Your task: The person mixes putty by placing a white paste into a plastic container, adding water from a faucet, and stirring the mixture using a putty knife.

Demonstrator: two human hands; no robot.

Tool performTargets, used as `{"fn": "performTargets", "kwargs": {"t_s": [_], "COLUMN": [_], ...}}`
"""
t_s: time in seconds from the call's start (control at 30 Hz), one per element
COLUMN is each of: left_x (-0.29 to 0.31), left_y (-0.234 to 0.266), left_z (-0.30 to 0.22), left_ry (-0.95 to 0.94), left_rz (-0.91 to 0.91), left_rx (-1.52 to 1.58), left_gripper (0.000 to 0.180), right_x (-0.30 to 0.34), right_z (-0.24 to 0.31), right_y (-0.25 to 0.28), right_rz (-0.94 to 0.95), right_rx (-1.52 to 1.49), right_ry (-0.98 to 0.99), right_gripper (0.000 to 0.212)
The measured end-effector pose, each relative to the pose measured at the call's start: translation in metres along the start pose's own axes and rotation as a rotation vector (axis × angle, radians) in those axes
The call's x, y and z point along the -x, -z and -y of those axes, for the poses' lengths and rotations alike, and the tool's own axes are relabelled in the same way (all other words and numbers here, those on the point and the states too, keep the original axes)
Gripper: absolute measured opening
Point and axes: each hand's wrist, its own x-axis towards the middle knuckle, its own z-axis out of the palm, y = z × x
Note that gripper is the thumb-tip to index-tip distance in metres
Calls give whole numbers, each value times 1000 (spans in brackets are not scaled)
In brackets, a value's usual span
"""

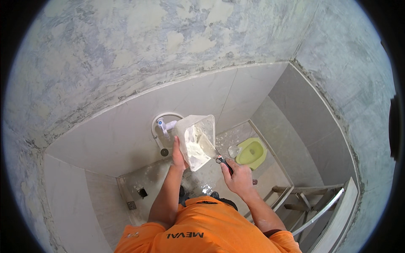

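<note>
My left hand (178,155) grips a translucent white plastic tub (209,122) by its left side, fingers wrapped behind it. The tub is tilted, and white paste (196,154) coats its inside. In my right hand (238,178) is the dark handle of a putty knife (207,147). Its wide blade reaches into the tub and rests against the paste. Part of the blade is covered with paste, so its edge is hard to make out.
A white tap with a hose (162,125) sticks out of the tiled wall behind the tub. A yellow-green squat toilet (252,152) lies in the floor. A wooden frame (301,203) leans at the right. Patchy plaster (168,33) covers the upper wall. A square floor hole (142,192) is at left.
</note>
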Motion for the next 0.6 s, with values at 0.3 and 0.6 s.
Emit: {"fn": "performTargets", "kwargs": {"t_s": [0.3, 0.6], "left_x": [-31, -74], "left_y": [-12, 2], "left_z": [6, -2], "left_ry": [-276, -146], "left_rz": [75, 87], "left_rx": [-159, -274], "left_gripper": [66, 77], "right_x": [-1, -17], "right_z": [5, -6], "right_y": [-41, -38], "right_rz": [-89, 377], "right_rx": [-463, -1339], "right_ry": [-163, -657], "right_gripper": [30, 31]}}
